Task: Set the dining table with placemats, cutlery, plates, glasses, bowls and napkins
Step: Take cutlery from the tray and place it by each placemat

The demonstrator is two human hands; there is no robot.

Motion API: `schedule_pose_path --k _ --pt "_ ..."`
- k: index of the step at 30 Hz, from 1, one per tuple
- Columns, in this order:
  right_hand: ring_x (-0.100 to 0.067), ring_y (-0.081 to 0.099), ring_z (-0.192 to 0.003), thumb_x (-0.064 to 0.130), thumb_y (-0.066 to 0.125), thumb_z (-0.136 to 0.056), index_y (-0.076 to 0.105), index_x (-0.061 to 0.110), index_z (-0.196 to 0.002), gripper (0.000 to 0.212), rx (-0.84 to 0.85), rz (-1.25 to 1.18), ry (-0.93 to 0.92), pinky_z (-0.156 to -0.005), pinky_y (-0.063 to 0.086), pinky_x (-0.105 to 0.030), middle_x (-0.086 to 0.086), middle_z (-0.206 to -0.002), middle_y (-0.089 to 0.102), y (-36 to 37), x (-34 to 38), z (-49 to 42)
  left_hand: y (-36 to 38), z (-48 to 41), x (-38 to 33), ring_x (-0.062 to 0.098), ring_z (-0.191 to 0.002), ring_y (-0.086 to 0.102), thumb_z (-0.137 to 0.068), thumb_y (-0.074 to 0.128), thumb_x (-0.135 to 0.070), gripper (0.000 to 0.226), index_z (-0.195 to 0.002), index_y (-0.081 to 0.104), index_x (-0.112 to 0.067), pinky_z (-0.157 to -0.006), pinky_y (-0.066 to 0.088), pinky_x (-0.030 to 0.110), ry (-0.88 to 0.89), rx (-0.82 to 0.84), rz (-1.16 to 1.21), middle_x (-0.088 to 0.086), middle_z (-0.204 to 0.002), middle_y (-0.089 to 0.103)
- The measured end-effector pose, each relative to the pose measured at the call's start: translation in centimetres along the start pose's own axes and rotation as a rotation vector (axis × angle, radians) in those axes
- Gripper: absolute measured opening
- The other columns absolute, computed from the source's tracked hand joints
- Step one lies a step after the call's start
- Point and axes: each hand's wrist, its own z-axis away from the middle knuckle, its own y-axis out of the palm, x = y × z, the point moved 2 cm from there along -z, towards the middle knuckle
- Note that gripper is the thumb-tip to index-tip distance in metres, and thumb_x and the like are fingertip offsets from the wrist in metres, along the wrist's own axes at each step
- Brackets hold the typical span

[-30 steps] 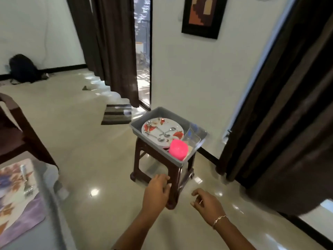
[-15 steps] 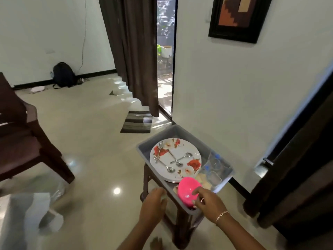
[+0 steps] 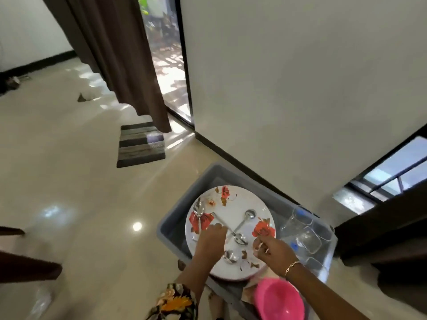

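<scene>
The left hand (image 3: 211,241) curls over the spoons (image 3: 240,238) at lower centre (grip hidden, cannot tell). The right hand (image 3: 272,250) hovers just right, loosely curled, empty.

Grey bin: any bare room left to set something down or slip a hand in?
Two gaps: the strip between the plate and the left wall of the bin, and the far corner beyond the plate's rim. Crowded elsewhere: spoons, left hand and right hand over the plate, glasses along the right side, pink bowl at the near corner.
</scene>
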Motion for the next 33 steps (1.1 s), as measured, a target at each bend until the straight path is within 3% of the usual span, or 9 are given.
schedule_pose_path --k 3,5,14,17,20,23,27,33 --pt "-0.011 0.054 -0.077 0.02 0.061 -0.086 0.058 0.026 -0.094 0.011 0.004 -0.011 0.057 -0.06 0.033 -0.008 0.003 -0.082 0.059 0.3 -0.6 -1.6 0.5 -4.4 0.6 0.027 -0.115 0.049 -0.09 0.048 -0.003 0.039 -0.128 0.044 -0.008 -0.093 0.045 0.037 0.143 0.086 -0.192 0.012 -0.128 0.048" --pt "-0.008 0.051 -0.076 0.02 0.061 -0.086 0.06 0.02 -0.101 0.016 -0.001 -0.039 0.092 -0.059 0.032 -0.007 0.012 -0.075 0.053 0.5 -1.3 -2.4 1.3 -6.8 0.7 0.029 -0.118 0.046 -0.09 0.048 -0.004 0.041 -0.131 0.041 -0.009 -0.094 0.044 0.041 0.214 0.137 -0.28 0.014 -0.132 0.044" --pt "-0.013 0.052 -0.076 0.021 0.061 -0.086 0.051 0.029 -0.089 0.013 0.01 -0.13 0.188 -0.068 0.039 -0.025 0.01 -0.07 0.05 0.5 -2.5 -3.9 5.0 -10.6 1.3 0.029 -0.122 0.04 -0.092 0.047 -0.009 0.039 -0.131 0.041 -0.012 -0.098 0.035 0.044 0.273 0.233 -0.415 0.01 -0.131 0.043" --pt "-0.013 0.052 -0.076 0.021 0.061 -0.086 0.059 0.023 -0.094 0.009 -0.011 -0.152 0.208 -0.067 0.038 -0.024 0.007 -0.072 0.052 0.2 -2.4 -4.1 5.1 -10.8 1.6 0.026 -0.116 0.046 -0.094 0.044 -0.012 0.028 -0.121 0.046 -0.016 -0.095 0.034 0.041 0.262 0.207 -0.311 0.006 -0.122 0.053" --pt "-0.013 0.052 -0.077 0.021 0.061 -0.087 0.061 0.015 -0.101 0.015 -0.046 -0.173 0.207 -0.068 0.038 -0.024 0.007 -0.073 0.052 0.1 -2.3 -4.0 5.3 -11.0 0.9 0.025 -0.1 0.06 -0.095 0.041 -0.014 0.018 -0.113 0.046 -0.015 -0.084 0.04 0.034 0.207 0.159 -0.06 0.005 -0.107 0.063" --pt "-0.012 0.052 -0.077 0.022 0.061 -0.087 0.061 0.015 -0.101 0.016 -0.057 -0.171 0.215 -0.067 0.038 -0.023 0.013 -0.071 0.049 0.1 -2.5 -3.9 6.0 -11.3 -0.4 0.026 -0.093 0.063 -0.097 0.044 -0.026 0.024 -0.115 0.044 -0.01 -0.079 0.045 0.032 0.11 0.114 0.136 0.009 -0.103 0.065" --pt "-0.011 0.052 -0.078 0.024 0.06 -0.088 0.06 0.016 -0.104 0.018 -0.053 -0.164 0.217 -0.071 0.041 -0.024 0.012 -0.073 0.05 0.4 -2.7 -3.5 7.7 -11.6 -1.5 0.025 -0.103 0.06 -0.094 0.051 -0.038 0.045 -0.124 0.037 -0.008 -0.085 0.046 0.034 -0.042 0.187 0.138 0.009 -0.111 0.061" --pt "-0.011 0.052 -0.079 0.023 0.058 -0.089 0.059 0.016 -0.108 0.02 -0.027 -0.164 0.233 -0.068 0.037 -0.022 0.008 -0.077 0.053 0.9 -2.7 -3.2 7.8 -11.9 -1.5 0.024 -0.104 0.057 -0.095 0.042 -0.02 0.025 -0.115 0.049 -0.009 -0.086 0.046 0.032 -0.086 0.159 0.123 0.009 -0.114 0.057"
